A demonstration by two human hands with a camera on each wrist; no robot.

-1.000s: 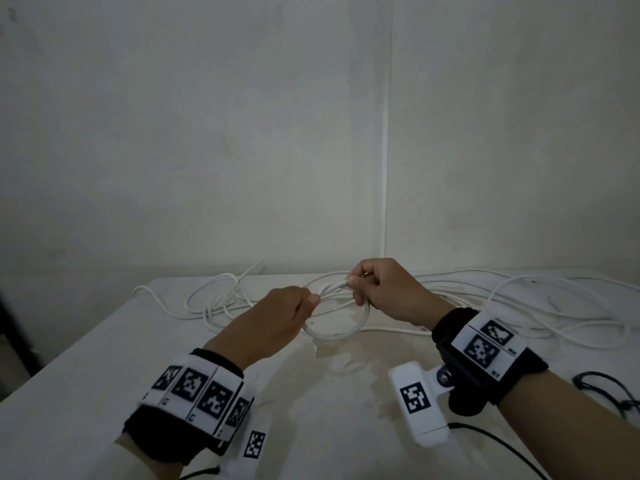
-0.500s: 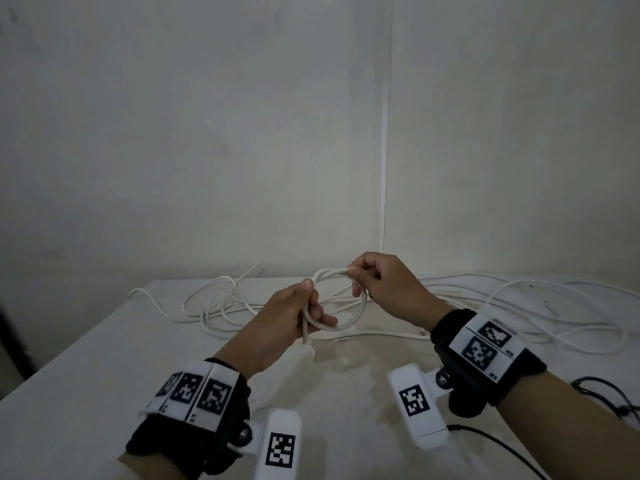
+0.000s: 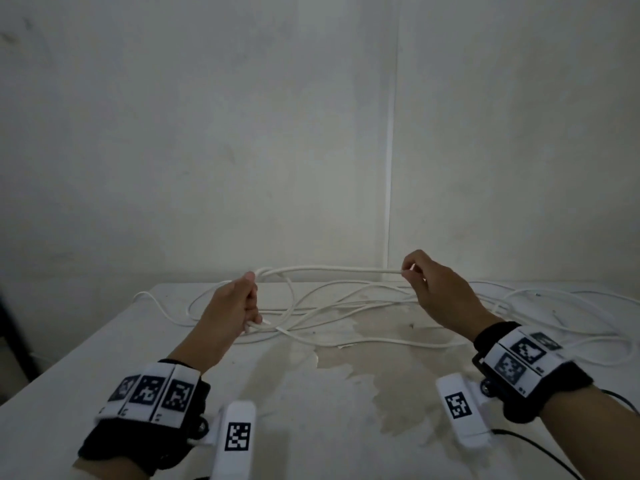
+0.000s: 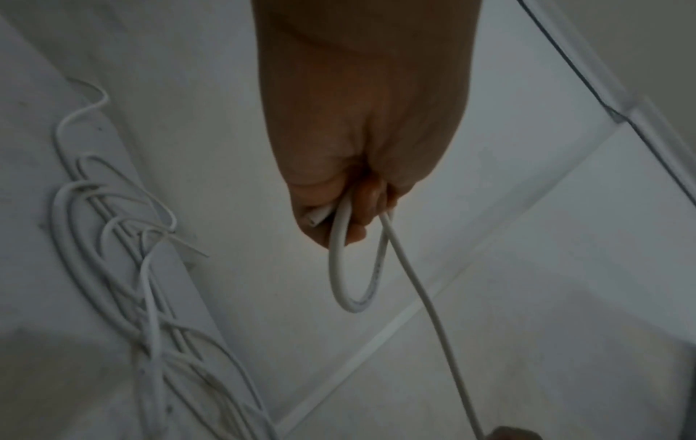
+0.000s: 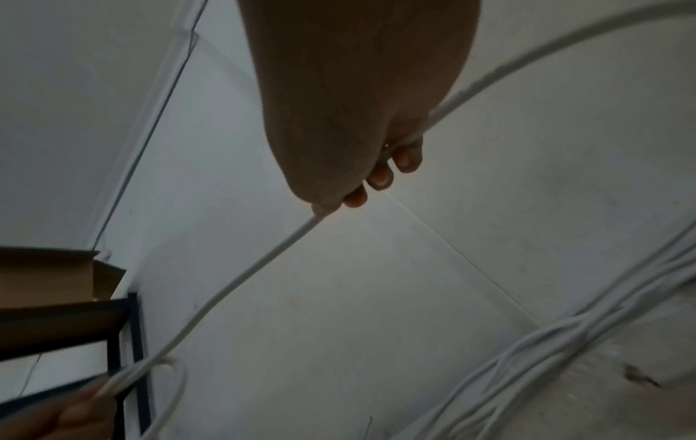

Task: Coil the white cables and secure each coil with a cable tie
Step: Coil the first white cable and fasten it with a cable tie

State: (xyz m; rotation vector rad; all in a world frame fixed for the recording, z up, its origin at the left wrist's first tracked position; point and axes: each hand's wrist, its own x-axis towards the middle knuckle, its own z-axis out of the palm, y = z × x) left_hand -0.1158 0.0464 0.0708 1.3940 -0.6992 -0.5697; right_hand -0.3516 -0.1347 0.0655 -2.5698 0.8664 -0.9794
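Left hand (image 3: 239, 306) gripping small cable loop (image 4: 354, 268), right hand (image 3: 438, 292) pinching white cable (image 3: 329, 270) taut above table (image 3: 311, 410)

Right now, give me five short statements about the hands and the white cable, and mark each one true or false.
1. The left hand grips a small loop of the thin white round cable. True.
2. The right hand lies flat on the white table. False: it is raised, pinching the cable.
3. A stretch of cable spans between both hands. True.
4. All the cable is coiled and tied. False: loose white cable strands sprawl on the table.
5. A cut cable end shows at the left hand. True.
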